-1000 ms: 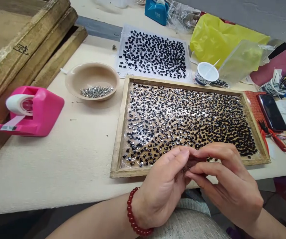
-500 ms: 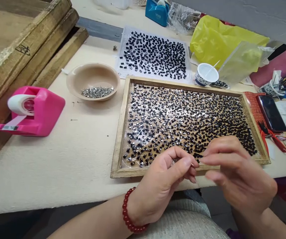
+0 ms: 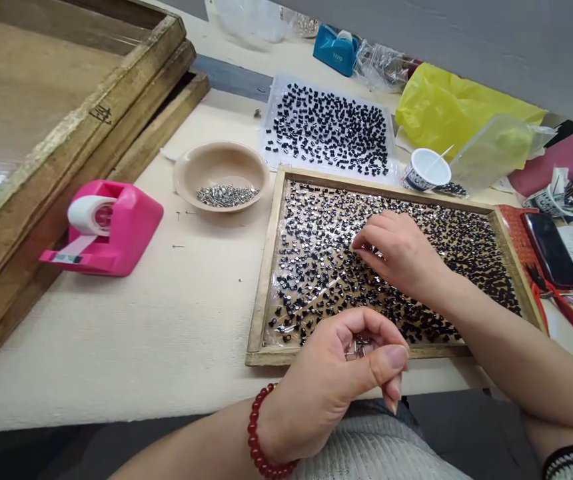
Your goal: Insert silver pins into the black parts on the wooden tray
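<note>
My left hand (image 3: pixel 351 373), a red bead bracelet (image 3: pixel 259 433) at its wrist, is curled round several small metal pins (image 3: pixel 359 345) in front of the tray. Over the middle of the wooden-framed tray (image 3: pixel 261 293) is my right hand (image 3: pixel 401 257), its fingertips pinched together among small black pieces with metal bits (image 3: pixel 316 267). Whatever is between those fingertips is too small to make out. A beige bowl (image 3: pixel 221 160) with more metal pins stands behind and left of the tray. Behind the tray, black pieces lie on a white sheet (image 3: pixel 329 127).
At the left are a pink tape dispenser (image 3: pixel 131 227) and stacked wooden frames (image 3: pixel 136 73). A white cup (image 3: pixel 426 170) and a yellow bag (image 3: pixel 446 100) stand behind the tray. To the right lie a phone (image 3: pixel 551 250) and red-handled pliers (image 3: pixel 564 303).
My right hand has moved away from my left fingertips, up and left over the tray. My left hand still holds pins, now more visible. The whole view has shifted, placing the table items further right.
</note>
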The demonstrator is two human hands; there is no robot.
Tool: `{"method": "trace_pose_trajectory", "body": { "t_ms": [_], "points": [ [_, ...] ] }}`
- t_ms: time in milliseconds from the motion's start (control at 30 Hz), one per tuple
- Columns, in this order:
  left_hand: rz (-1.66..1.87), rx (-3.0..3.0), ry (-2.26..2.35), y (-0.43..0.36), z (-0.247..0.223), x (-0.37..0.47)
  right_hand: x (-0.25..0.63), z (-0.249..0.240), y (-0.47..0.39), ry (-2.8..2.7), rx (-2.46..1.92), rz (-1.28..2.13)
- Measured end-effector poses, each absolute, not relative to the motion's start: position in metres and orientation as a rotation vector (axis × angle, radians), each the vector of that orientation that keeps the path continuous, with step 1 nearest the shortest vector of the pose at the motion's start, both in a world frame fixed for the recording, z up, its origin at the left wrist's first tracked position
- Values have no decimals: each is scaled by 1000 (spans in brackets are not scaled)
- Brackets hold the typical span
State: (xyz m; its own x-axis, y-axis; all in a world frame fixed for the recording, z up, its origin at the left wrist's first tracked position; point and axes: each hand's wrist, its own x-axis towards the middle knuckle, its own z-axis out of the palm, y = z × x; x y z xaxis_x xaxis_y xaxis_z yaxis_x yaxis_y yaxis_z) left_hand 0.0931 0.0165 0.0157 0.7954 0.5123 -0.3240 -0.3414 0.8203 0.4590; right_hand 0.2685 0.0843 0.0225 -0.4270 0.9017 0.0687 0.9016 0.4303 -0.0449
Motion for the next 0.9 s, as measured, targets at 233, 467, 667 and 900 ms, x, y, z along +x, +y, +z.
{"method": "trace_pose_trajectory", "body": {
  "t_ms": [233,467,667,900],
  "points": [
    [403,347,407,21,13,90,269,24,93,-2570,-1633,-19],
    [385,362,398,22,12,88,263,26,101,-2658,-1687,8],
    [372,372,405,23,12,88,262,24,102,-2602,-1669,81],
    [369,384,400,22,12,88,262,23,102,-2632,-1707,46]
  ]
}}
